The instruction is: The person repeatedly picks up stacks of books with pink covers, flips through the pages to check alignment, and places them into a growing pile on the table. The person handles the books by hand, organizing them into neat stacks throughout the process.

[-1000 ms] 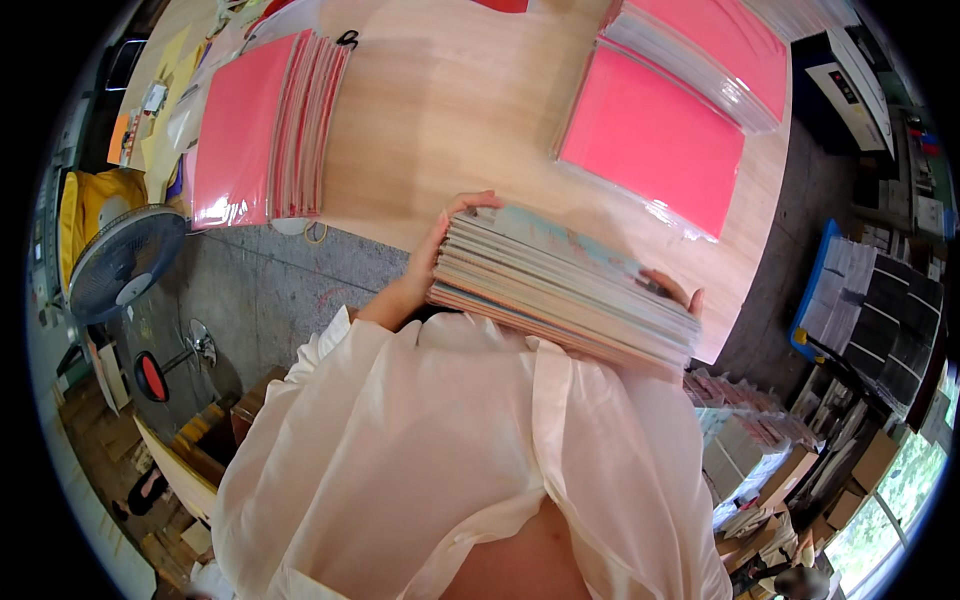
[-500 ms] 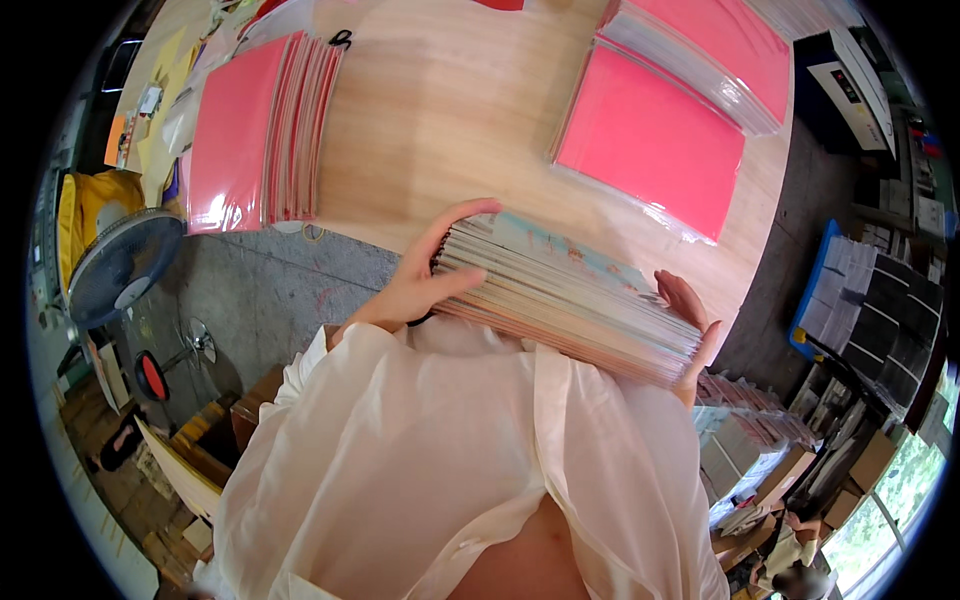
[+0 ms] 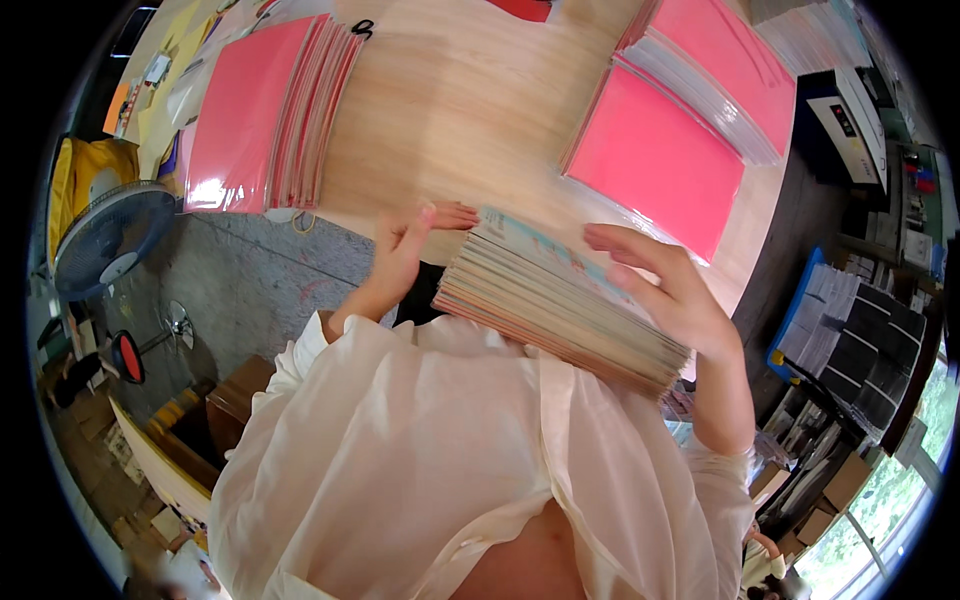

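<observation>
A thick stack of thin booklets [image 3: 560, 315] with a pale blue printed cover on top lies at the table's near edge, close against my shirt. Beside its left end is my left hand [image 3: 400, 260], thumb raised and fingers stretched toward the far left corner; whether the fingertips touch the stack I cannot tell. My right hand [image 3: 675, 290] reaches over the stack's right part, fingers extended above the top cover and holding nothing.
On the wooden table [image 3: 440, 110], plastic-wrapped pink packs [image 3: 245, 125] stand at left and more pink packs [image 3: 660, 160] lie at right. Black scissor handles [image 3: 363, 29] show behind the left packs. A fan [image 3: 115, 240] stands off the left edge.
My right hand has left the stack's right end and come over its top. My left hand has loosened its hold on the left end and moved slightly left.
</observation>
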`<action>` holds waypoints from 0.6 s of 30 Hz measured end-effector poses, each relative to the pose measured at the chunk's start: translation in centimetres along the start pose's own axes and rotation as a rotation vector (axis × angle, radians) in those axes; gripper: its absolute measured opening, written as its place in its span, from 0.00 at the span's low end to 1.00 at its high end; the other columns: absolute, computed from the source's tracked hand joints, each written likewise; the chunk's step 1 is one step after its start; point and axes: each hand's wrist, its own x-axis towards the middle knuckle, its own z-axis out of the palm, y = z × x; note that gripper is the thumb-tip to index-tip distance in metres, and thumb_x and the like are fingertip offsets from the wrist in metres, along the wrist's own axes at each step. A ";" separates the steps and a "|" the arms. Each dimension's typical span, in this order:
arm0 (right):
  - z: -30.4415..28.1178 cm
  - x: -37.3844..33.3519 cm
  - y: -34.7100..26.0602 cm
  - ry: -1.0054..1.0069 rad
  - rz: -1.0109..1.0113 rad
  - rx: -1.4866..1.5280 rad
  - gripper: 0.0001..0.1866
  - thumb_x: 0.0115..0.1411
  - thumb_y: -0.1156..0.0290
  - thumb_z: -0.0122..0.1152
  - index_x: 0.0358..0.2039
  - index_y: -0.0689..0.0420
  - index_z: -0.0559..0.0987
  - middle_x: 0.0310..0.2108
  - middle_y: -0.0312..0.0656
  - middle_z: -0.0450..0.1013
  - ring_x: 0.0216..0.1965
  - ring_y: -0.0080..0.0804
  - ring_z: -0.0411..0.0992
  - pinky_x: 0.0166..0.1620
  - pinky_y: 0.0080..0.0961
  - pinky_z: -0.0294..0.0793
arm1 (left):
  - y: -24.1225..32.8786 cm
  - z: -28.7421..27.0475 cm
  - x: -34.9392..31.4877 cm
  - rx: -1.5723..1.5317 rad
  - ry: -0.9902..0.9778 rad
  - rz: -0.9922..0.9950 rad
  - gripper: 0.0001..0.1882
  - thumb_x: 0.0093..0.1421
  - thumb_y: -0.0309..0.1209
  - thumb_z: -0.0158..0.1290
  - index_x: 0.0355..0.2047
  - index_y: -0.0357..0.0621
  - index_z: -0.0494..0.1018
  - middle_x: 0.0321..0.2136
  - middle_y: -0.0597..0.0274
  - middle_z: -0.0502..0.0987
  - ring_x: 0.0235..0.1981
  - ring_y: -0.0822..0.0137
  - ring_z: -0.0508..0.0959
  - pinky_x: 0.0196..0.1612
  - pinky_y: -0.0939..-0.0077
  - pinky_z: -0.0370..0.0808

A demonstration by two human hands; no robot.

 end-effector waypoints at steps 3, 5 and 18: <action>1.4 2.7 -1.1 -0.123 0.063 -0.006 0.25 0.67 0.64 0.53 0.61 0.61 0.68 0.56 0.51 0.72 0.58 0.40 0.70 0.59 0.36 0.68 | 0.5 1.3 -0.2 0.083 0.048 0.062 0.33 0.72 0.42 0.29 0.37 0.29 0.80 0.52 0.49 0.74 0.58 0.55 0.70 0.61 0.64 0.63; 2.0 3.8 -0.9 -0.169 0.094 0.009 0.26 0.67 0.63 0.52 0.63 0.59 0.65 0.56 0.52 0.71 0.58 0.41 0.69 0.60 0.36 0.68 | 0.5 1.5 -0.4 0.063 0.100 0.074 0.32 0.72 0.42 0.29 0.39 0.28 0.80 0.52 0.51 0.74 0.58 0.57 0.69 0.61 0.64 0.62; 4.4 6.1 2.1 0.119 -0.246 -0.267 0.21 0.63 0.74 0.58 0.57 0.54 0.72 0.48 0.52 0.75 0.47 0.46 0.76 0.49 0.31 0.77 | 0.5 1.8 -0.9 0.256 0.210 0.245 0.28 0.70 0.41 0.32 0.45 0.37 0.80 0.52 0.52 0.72 0.57 0.57 0.67 0.62 0.62 0.58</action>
